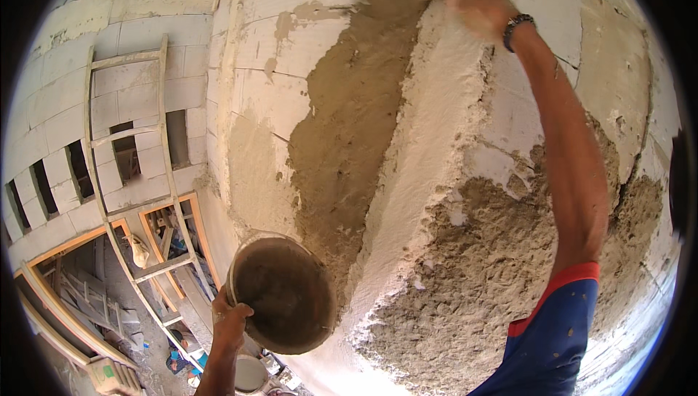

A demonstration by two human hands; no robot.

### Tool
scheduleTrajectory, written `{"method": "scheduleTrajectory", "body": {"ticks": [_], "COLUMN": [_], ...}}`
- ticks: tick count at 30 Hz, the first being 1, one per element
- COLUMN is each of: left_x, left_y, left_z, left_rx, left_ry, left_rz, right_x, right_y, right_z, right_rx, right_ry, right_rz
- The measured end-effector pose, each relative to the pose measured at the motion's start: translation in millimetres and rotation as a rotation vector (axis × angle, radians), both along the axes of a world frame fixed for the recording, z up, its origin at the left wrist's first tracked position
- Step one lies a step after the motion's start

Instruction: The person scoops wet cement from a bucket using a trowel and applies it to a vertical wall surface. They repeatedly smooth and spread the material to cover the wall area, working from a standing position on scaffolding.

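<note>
My left hand [231, 317] grips the left side of a round bucket [324, 301] that has wet grey mortar [273, 287] inside. My right hand [481, 10], blurred and with a dark bracelet on the wrist, is raised to the top of the white block wall [254, 40], just right of a smeared patch of wet mortar [345, 127]; what it holds, if anything, is too blurred to make out. A pale plastered strip [429, 141] runs diagonally beside the wet patch, and rough grey render [465, 287] covers the lower right wall.
At left, a wooden ladder [145, 272] stands before a block wall [58, 105] with narrow openings and orange-framed doorways [65, 247]. Far below are planks, clutter and a second round container [251, 374] on the floor.
</note>
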State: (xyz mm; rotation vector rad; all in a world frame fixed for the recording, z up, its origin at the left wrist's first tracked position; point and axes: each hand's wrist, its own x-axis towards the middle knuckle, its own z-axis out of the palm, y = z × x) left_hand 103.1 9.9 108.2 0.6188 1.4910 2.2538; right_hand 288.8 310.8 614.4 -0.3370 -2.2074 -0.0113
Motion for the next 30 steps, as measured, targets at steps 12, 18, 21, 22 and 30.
{"method": "scheduleTrajectory", "body": {"ticks": [12,18,21,22,30], "left_x": [0,5,12,12,15], "left_y": [26,35,54,51,53], "left_z": [-14,-22,-19,-18,-15], "left_rx": [-0.020,-0.116,-0.038,-0.099,-0.358], "left_ry": [0.028,0.164,0.078,0.088,0.275], "left_rz": [-0.112,-0.154,-0.283,-0.257,-0.106], "right_x": [48,20,36,29,-31], "right_y": [-21,-20,-12,-14,-69], "right_z": [-78,-286,-379,-393,-473], "right_rx": [0.052,-0.150,0.094,0.157,0.622], "right_ry": [-0.118,-1.082,-1.170,-1.172,-1.021], "right_rz": [-0.157,-0.077,0.127,0.231,-0.062]}}
